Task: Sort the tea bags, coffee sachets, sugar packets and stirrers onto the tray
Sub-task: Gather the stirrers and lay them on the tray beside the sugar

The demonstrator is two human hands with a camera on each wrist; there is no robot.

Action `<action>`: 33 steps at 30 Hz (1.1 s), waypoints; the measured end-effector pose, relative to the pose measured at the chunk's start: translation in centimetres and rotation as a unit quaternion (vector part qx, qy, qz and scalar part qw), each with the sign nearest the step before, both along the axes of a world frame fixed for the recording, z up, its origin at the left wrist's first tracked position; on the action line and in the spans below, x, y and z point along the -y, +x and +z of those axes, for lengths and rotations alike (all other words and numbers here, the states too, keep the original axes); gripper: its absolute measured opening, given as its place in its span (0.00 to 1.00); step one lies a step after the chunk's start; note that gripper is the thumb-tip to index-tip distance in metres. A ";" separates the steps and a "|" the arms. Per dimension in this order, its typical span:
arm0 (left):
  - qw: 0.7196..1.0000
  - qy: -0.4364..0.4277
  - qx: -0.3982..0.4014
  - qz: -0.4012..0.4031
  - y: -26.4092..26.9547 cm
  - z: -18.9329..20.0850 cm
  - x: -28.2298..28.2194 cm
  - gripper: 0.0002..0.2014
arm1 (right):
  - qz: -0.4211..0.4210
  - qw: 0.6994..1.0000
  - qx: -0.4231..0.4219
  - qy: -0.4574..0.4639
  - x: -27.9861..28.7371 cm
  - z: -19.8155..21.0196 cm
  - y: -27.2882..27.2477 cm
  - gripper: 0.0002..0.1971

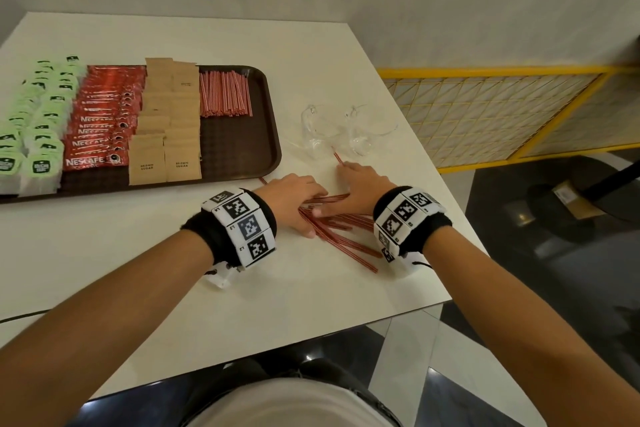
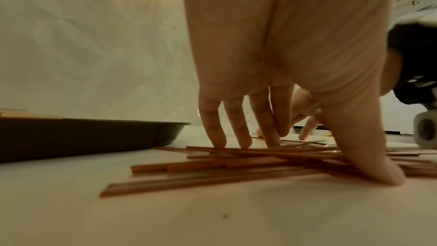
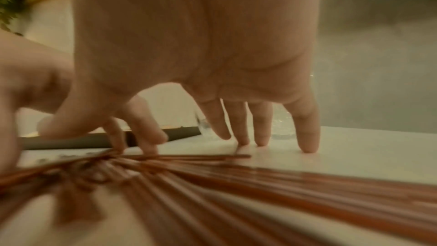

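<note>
Nearest the camera, two forearms with black wristbands carrying square black-and-white markers are stretched out over the white desk. Between the wrists a loose, criss-crossed pile of red stirrers is spread flat on the desk, near its right edge.

The left hand is laid palm-down over the pile, fingers fairly straight and spread, tips set down on the far side of the stirrers and the thumb planted on the near side, so the pile is kind of bracketed but nothing is seen lifted or pinched. The right hand is also kept open and palm-down, just beside the left one: fingers are pointed down with tips on the bare desk, thumb towards the left hand over the stirrers. The right wrist view is pretty blurry, so whether any stirrer is actually gripped there can't be told. One stray stirrer is touched at its end by a right fingertip.

A bit further out, some crumpled clear plastic packaging is left on the desk, right of the tray.

Further left, the brown tray is filled in neat columns: green-labelled tea bags at the far left, spilling over its edge, then red coffee sachets, then brown sugar packets, then a tidy bundle of stirrers at the far right corner.

A yellow-framed grid panel is seen beyond the desk on the right.
</note>
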State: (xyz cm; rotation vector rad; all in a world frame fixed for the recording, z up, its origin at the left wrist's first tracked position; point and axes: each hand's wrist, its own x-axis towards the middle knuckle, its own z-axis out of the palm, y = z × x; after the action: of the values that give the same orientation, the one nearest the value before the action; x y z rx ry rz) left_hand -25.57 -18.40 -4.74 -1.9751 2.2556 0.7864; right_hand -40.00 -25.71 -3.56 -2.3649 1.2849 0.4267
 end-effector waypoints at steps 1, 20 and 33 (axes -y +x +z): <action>1.000 -0.005 -0.005 0.002 0.0 0.0 0.0 0.32 | 0.013 1.000 -0.002 0.008 -0.4 -0.2 -0.1 0.49; 0.999 0.012 0.033 -0.002 1.6 0.5 -0.5 0.22 | 0.036 0.999 -0.010 0.012 -3.7 0.3 -1.6 0.36; 0.999 -0.010 0.010 0.041 2.2 1.1 -1.9 0.20 | -0.060 0.998 0.020 -0.025 -1.4 1.1 2.2 0.23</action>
State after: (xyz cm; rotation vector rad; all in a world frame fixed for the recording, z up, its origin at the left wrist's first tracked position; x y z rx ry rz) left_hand -23.33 -16.46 -3.66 -2.0868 2.1936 0.7497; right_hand -37.82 -24.27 -2.44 -2.3094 1.4245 0.3137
